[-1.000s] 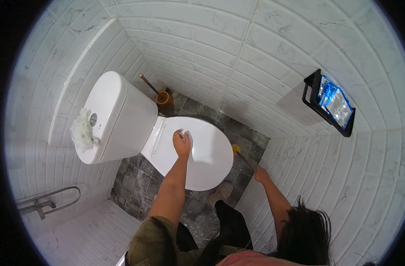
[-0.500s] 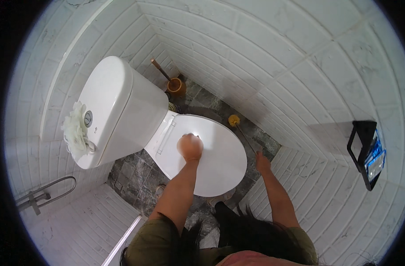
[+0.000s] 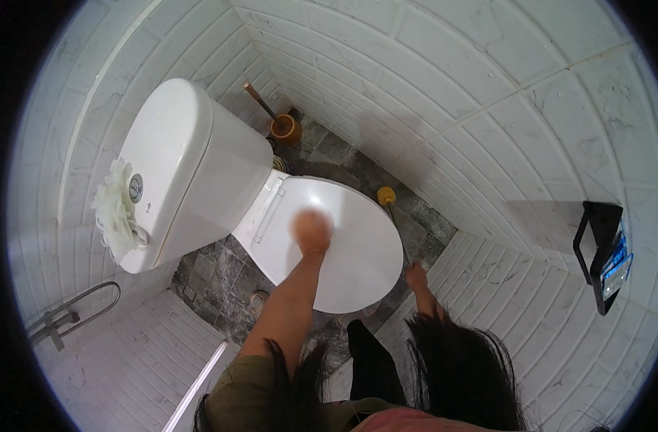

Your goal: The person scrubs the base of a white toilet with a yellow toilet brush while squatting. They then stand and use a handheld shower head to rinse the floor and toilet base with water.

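Note:
The white toilet lid point(image 3: 361, 241) is down, its hinge side toward the tank. My left hand point(image 3: 312, 230) is over the lid's upper left half, apparently against its surface, but motion blur smears the fingers. To the right of the bowl, my right hand point(image 3: 415, 275) is closed round the thin handle of a toilet brush point(image 3: 386, 196). Its yellow head points away from me, low by the floor tiles. Long dark hair covers most of my right forearm.
The toilet tank point(image 3: 167, 137) bears a pale mesh bath pouf point(image 3: 116, 209) beside its flush button. Behind the bowl stands an orange-brown pot point(image 3: 286, 129) with a wooden-handled tool. A black wall shelf point(image 3: 598, 248) juts out at right; a metal fixture point(image 3: 73, 317) is at left.
My right hand has come slightly left and lower, closer to the bowl, with the brush. Hair now hides that forearm. My left hand stays over nearly the same part of the lid, still blurred.

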